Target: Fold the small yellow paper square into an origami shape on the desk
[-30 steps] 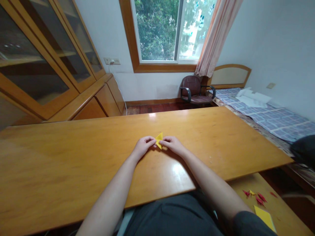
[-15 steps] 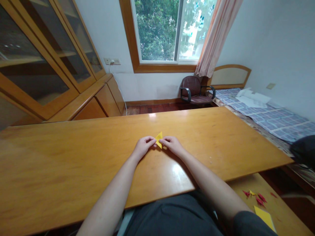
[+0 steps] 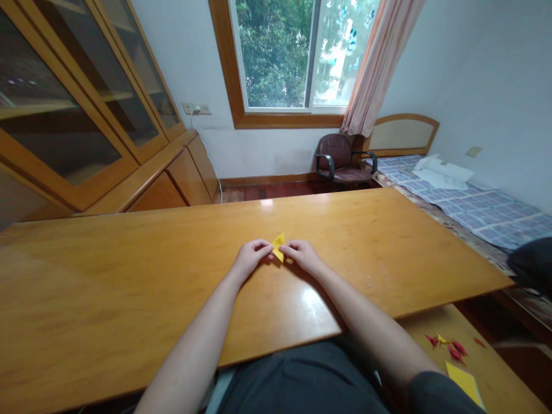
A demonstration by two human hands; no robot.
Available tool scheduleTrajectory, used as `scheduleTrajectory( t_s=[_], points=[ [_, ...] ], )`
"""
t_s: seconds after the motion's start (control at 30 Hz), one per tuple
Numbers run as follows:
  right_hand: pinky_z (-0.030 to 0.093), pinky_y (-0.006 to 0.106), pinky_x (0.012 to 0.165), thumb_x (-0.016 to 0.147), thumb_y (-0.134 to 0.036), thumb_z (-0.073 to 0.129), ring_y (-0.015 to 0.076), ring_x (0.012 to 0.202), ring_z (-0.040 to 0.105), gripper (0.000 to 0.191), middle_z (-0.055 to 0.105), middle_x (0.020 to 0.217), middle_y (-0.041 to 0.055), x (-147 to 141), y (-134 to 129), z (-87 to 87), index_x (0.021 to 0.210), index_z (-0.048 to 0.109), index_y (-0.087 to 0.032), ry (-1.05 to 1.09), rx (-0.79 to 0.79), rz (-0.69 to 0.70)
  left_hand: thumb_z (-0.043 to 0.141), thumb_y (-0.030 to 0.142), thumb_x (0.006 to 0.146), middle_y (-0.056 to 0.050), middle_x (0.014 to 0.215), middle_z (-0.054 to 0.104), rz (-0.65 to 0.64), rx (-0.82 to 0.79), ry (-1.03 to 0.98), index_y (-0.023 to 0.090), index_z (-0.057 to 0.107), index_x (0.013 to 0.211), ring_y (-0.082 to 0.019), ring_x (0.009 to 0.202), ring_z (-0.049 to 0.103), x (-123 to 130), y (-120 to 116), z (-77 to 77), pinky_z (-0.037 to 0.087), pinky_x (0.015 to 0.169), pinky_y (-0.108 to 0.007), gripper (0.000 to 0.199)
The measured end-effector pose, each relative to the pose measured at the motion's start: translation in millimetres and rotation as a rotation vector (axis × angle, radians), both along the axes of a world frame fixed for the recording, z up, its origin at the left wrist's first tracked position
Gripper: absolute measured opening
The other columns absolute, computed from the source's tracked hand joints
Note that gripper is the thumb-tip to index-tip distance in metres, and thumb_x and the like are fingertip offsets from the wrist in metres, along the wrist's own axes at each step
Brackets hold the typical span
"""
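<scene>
A small folded piece of yellow paper is held between both hands, a little above the wooden table. My left hand pinches its left corner between thumb and fingers. On the other side, my right hand grips the right edge, the thumb lying on the paper's face. The paper's pointed ends stick out above and below the fingertips. Its finer folds are too small to make out.
At the lower right, a lower wooden surface bears small red folded pieces, a small yellow one and yellow sheets. An armchair stands beyond the table, a bed at the right, a cabinet at the left.
</scene>
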State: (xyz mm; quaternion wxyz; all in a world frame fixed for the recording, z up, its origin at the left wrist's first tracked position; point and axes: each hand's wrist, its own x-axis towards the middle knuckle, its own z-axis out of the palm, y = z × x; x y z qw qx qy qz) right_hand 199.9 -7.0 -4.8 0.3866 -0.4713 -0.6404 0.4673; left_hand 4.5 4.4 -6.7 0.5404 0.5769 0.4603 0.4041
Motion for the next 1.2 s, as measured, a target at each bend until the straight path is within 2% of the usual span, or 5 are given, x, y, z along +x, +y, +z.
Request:
scheduleTrajectory(
  t_s=[0.17, 0.37, 0.83, 1.03, 1.2],
  points=[
    [0.035, 0.022, 0.057, 0.083, -0.048, 0.057, 0.0112, 0.058, 0.048, 0.039, 0.058, 0.062, -0.0005, -0.1, 0.1, -1.1, 0.069, 0.066, -0.013, 0.009, 0.022, -0.013, 0.071, 0.042, 0.072, -0.003, 0.067, 0.069, 0.011, -0.016, -0.018, 0.014, 0.068, 0.077, -0.015, 0.06, 0.061, 1.2, -1.2, 1.9, 0.047, 0.06, -0.024, 0.029],
    [0.031, 0.021, 0.053, 0.084, -0.048, 0.056, 0.0098, 0.055, 0.043, 0.04, 0.051, 0.055, -0.0031, -1.0, 1.9, -7.4, 0.063, 0.06, -0.014, -0.093, 0.051, 0.016, 0.071, 0.041, 0.072, -0.003, 0.066, 0.068, -0.007, 0.021, 0.011, 0.014, 0.068, 0.076, -0.015, 0.06, 0.061, 1.5, -2.6, 3.6, 0.047, 0.06, -0.024, 0.028],
    [0.039, 0.023, 0.062, 0.083, -0.046, 0.059, 0.0136, 0.064, 0.055, 0.036, 0.066, 0.069, 0.0019, 1.0, 1.5, -5.2, 0.074, 0.07, -0.013, -0.001, 0.041, 0.0, 0.07, 0.044, 0.073, -0.002, 0.068, 0.07, 0.044, 0.032, -0.019, 0.015, 0.068, 0.078, -0.016, 0.063, 0.063, -1.8, 0.2, 0.3, 0.047, 0.062, -0.025, 0.029],
    [0.032, 0.022, 0.054, 0.083, -0.047, 0.058, 0.0108, 0.056, 0.049, 0.037, 0.06, 0.06, -0.0013, -1.4, 0.3, -5.6, 0.072, 0.069, -0.013, -0.109, 0.027, 0.044, 0.071, 0.043, 0.072, -0.003, 0.066, 0.069, 0.019, 0.019, -0.012, 0.015, 0.068, 0.077, -0.016, 0.061, 0.062, 0.1, -1.1, 1.3, 0.047, 0.061, -0.025, 0.029],
    [0.038, 0.022, 0.056, 0.079, -0.045, 0.063, 0.0124, 0.06, 0.055, 0.034, 0.068, 0.069, 0.0028, -0.8, -2.6, -2.6, 0.077, 0.071, -0.012, -0.026, -0.04, 0.047, 0.071, 0.045, 0.072, -0.003, 0.066, 0.069, 0.074, 0.037, -0.042, 0.015, 0.067, 0.077, -0.016, 0.063, 0.063, -2.9, -0.3, 0.5, 0.047, 0.062, -0.025, 0.031]
  ],
)
